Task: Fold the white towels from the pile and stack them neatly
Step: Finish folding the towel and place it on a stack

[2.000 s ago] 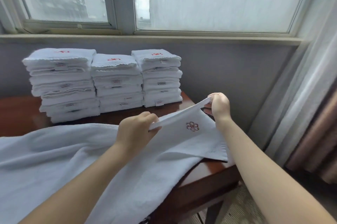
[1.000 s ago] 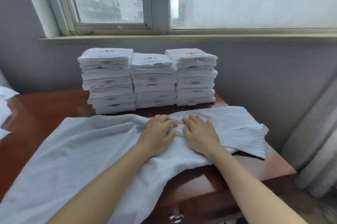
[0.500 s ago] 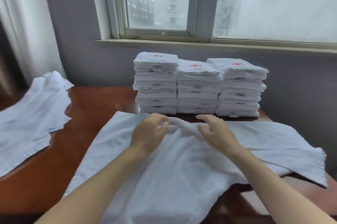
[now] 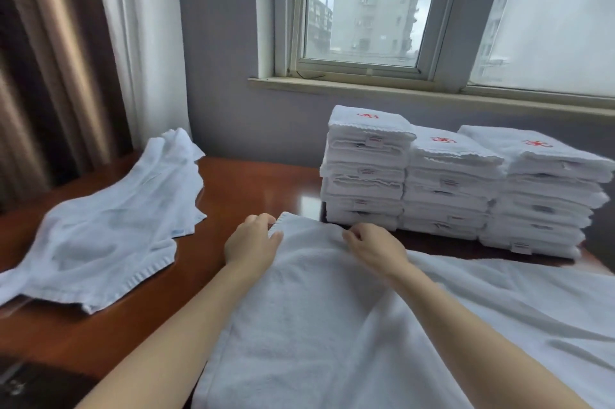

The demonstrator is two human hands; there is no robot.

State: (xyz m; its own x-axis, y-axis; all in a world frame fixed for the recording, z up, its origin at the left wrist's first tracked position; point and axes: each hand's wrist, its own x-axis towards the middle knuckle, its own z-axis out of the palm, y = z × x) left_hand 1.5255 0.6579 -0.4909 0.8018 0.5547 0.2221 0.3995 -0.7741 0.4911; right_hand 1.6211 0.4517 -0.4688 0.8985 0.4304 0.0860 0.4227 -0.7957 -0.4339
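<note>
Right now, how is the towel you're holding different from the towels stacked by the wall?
The spread towel lies open across the table; the stacked towels are folded into neat blocks. The spread towel is held at its far edge by the left hand and right hand; the stacked towels sit untouched. Both are white.

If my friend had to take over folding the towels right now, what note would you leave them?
Left grip pinches the spread towel at its far left corner; right grip holds its far edge.
Done: three stacks of folded towels stand at the back of the table.
Left to do: fold this towel, stack it, then work through the unfolded pile on the left.
</note>
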